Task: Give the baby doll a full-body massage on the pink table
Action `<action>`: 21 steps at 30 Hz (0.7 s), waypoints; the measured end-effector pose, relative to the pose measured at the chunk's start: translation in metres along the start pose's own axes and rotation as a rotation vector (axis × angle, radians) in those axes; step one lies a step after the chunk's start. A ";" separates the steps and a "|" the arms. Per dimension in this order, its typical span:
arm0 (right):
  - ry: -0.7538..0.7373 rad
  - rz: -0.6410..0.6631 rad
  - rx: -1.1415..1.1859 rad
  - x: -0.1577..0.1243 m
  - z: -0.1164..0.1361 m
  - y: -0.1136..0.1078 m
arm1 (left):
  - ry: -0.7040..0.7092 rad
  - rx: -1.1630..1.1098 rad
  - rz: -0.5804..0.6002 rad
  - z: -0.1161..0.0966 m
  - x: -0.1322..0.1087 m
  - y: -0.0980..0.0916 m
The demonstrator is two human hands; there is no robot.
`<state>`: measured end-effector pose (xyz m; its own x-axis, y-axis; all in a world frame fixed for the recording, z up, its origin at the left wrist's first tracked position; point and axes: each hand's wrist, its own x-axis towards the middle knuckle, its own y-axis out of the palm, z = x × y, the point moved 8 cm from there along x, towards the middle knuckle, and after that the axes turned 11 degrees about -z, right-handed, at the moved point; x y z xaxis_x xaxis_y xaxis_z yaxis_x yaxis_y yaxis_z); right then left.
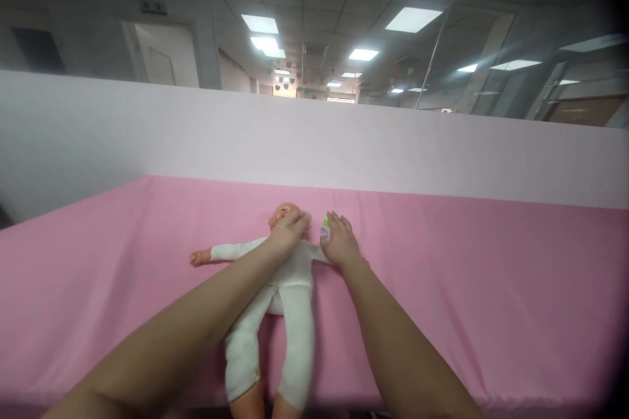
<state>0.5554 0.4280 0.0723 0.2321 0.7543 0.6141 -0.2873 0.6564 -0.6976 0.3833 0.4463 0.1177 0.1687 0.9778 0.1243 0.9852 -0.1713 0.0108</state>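
A baby doll [295,275] with a soft white cloth body lies on its back, its head away from me and its arms spread. My left hand [291,232] rests across the lower part of the doll's head [281,212], fingers stretched forward and covering much of its face. Just right of the head, my right hand [343,241] is closed around a small bottle [325,232] with a green top and a printed label. Most of that bottle is hidden behind my fingers. My right wrist covers part of the doll's arm on that side.
A pink sheet [466,275] covers the table under the doll. Behind it runs a low white wall [344,147], with a glass pane [373,33] above. A door [164,55] stands at the back left, and lit ceiling panels [413,19] show overhead.
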 end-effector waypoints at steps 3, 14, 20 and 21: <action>0.028 0.070 0.020 0.004 -0.011 0.007 | -0.319 -0.182 0.085 0.021 0.012 0.043; 0.031 0.075 0.048 0.009 -0.011 0.009 | -0.570 -0.337 0.039 0.063 0.047 0.083; -0.027 0.002 0.023 0.008 -0.002 0.004 | -0.526 -0.432 0.060 0.051 0.026 0.058; -0.043 -0.011 0.020 0.007 0.001 0.002 | -0.507 -0.454 0.069 0.049 0.019 0.049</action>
<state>0.5556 0.4350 0.0753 0.1950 0.7452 0.6376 -0.3030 0.6641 -0.6835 0.4363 0.4628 0.0718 0.3343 0.8792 -0.3395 0.8791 -0.1610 0.4486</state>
